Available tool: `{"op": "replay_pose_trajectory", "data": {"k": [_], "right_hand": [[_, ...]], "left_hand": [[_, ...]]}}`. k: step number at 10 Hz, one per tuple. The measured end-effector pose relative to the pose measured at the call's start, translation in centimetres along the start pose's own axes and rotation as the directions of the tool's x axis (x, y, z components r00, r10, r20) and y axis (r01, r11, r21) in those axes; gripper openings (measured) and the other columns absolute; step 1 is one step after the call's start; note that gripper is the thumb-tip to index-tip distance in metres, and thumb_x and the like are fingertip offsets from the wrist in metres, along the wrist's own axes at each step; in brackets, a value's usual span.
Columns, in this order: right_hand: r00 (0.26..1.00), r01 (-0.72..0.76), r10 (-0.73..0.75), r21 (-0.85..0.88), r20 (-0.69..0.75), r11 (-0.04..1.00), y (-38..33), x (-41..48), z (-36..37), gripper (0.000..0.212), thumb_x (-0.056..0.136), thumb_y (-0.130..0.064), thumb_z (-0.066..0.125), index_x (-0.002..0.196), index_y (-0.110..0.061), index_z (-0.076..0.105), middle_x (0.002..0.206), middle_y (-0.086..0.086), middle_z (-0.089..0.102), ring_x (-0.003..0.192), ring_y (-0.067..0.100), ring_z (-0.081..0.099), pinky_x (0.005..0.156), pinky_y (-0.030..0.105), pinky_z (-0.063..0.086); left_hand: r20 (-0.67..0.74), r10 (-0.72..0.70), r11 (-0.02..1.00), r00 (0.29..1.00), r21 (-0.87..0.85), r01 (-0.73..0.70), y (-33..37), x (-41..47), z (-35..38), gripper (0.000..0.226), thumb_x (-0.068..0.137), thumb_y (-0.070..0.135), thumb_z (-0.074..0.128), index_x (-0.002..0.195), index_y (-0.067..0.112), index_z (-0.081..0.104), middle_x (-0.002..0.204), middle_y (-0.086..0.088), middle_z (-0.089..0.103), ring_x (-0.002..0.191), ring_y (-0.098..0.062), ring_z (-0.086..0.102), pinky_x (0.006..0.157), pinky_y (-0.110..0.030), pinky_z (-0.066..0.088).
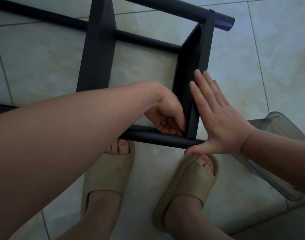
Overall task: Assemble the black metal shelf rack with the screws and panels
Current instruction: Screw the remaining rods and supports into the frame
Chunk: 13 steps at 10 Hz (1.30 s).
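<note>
The black metal rack lies on its side on the tiled floor. Its near tube (148, 136) runs just in front of my feet and its far tube (174, 9) crosses the top. An end panel (191, 66) stands between them, with a second panel (98, 49) further left. My left hand (165, 118) reaches inside the frame, its curled fingertips pinching at the end panel's lower inner corner where it meets the near tube. Anything small between the fingers is hidden. My right hand (222, 122) presses flat against the end panel's outer face, thumb under the near tube's end.
A thinner black crossbar (144, 40) links the two panels. A clear plastic piece of furniture (276, 129) stands close on the right. My feet in beige slippers (106, 174) are right against the near tube. Pale floor tiles (269, 58) surround the rack.
</note>
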State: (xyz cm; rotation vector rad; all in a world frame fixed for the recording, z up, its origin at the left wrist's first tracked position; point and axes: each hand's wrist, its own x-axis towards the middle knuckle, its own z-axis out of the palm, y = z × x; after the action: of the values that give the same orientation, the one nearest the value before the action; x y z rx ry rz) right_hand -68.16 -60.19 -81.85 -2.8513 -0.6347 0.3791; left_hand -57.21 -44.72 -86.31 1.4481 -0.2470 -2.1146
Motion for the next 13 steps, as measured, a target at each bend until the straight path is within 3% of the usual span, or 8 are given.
{"op": "replay_pose_trajectory", "data": {"k": [2, 4, 6, 7, 9, 11, 13], "right_hand": [[1.000, -0.004, 0.004, -0.005, 0.008, 1.000, -0.02, -0.01, -0.07, 0.140, 0.072, -0.098, 0.038, 0.158, 0.008, 0.007, 0.167, 0.026, -0.004, 0.156, 0.041, -0.009, 0.126, 0.058, 0.006], [1.000, -0.005, 0.005, -0.002, 0.009, 1.000, 0.00, -0.04, -0.09, 0.140, 0.072, -0.098, 0.038, 0.158, 0.008, 0.007, 0.167, 0.026, -0.004, 0.156, 0.041, -0.009, 0.126, 0.058, 0.006], [1.000, -0.003, 0.003, -0.005, 0.008, 1.000, 0.06, 0.04, 0.05, 0.140, 0.072, -0.098, 0.038, 0.158, 0.007, 0.006, 0.167, 0.026, -0.004, 0.156, 0.041, -0.008, 0.126, 0.059, 0.007], [1.000, -0.001, 0.001, 0.001, 0.002, 1.000, 0.05, 0.00, 0.04, 0.140, 0.072, -0.098, 0.038, 0.158, 0.007, 0.007, 0.167, 0.026, -0.003, 0.156, 0.041, -0.008, 0.126, 0.059, 0.007], [1.000, -0.005, 0.005, -0.002, 0.011, 1.000, 0.02, 0.02, -0.01, 0.140, 0.072, -0.098, 0.037, 0.159, 0.007, 0.006, 0.167, 0.026, -0.004, 0.156, 0.042, -0.008, 0.126, 0.058, 0.006], [1.000, -0.004, 0.004, -0.001, 0.011, 1.000, 0.08, 0.00, 0.01, 0.140, 0.072, -0.098, 0.039, 0.159, 0.006, 0.005, 0.167, 0.025, -0.005, 0.156, 0.041, -0.009, 0.126, 0.059, 0.007], [1.000, -0.002, 0.002, 0.002, 0.010, 1.000, 0.05, -0.01, 0.08, 0.140, 0.072, -0.098, 0.039, 0.159, 0.006, 0.005, 0.167, 0.025, -0.004, 0.156, 0.041, -0.009, 0.126, 0.059, 0.007]], "left_hand": [[0.014, 0.008, 0.999, 1.000, -0.032, -0.007, 0.17, -0.48, -0.06, 0.010, 0.094, 0.008, 0.059, 0.095, 0.010, 0.069, 0.079, -0.002, 0.068, 0.068, -0.010, 0.061, 0.067, -0.020, 0.052], [-0.018, 0.001, 1.000, 1.000, 0.028, 0.000, 0.41, -0.24, 0.12, 0.008, 0.094, 0.005, 0.060, 0.093, 0.009, 0.066, 0.078, -0.002, 0.065, 0.065, -0.009, 0.057, 0.063, -0.018, 0.049], [0.001, 0.007, 1.000, 1.000, 0.006, -0.007, 0.39, -0.59, 0.15, 0.011, 0.093, 0.008, 0.059, 0.096, 0.011, 0.069, 0.081, -0.002, 0.067, 0.072, -0.011, 0.060, 0.074, -0.023, 0.049], [-0.017, -0.001, 0.998, 1.000, 0.057, 0.002, 0.24, -0.51, 0.15, 0.011, 0.094, 0.013, 0.061, 0.104, 0.014, 0.067, 0.081, 0.000, 0.067, 0.071, -0.010, 0.058, 0.073, -0.023, 0.046], [-0.009, 0.010, 1.000, 1.000, 0.021, -0.010, 0.42, -0.31, 0.08, 0.012, 0.092, 0.002, 0.059, 0.101, 0.007, 0.066, 0.081, -0.004, 0.066, 0.070, -0.011, 0.059, 0.072, -0.021, 0.050], [-0.006, 0.006, 1.000, 1.000, 0.011, -0.006, -0.08, -0.18, 0.08, 0.010, 0.093, 0.011, 0.062, 0.102, 0.012, 0.066, 0.078, -0.001, 0.066, 0.070, -0.011, 0.059, 0.070, -0.023, 0.050], [0.008, -0.007, 1.000, 1.000, 0.005, 0.007, -0.09, -0.02, -0.06, 0.007, 0.093, 0.008, 0.061, 0.097, 0.011, 0.066, 0.076, -0.001, 0.066, 0.069, -0.011, 0.059, 0.070, -0.023, 0.050]]}}
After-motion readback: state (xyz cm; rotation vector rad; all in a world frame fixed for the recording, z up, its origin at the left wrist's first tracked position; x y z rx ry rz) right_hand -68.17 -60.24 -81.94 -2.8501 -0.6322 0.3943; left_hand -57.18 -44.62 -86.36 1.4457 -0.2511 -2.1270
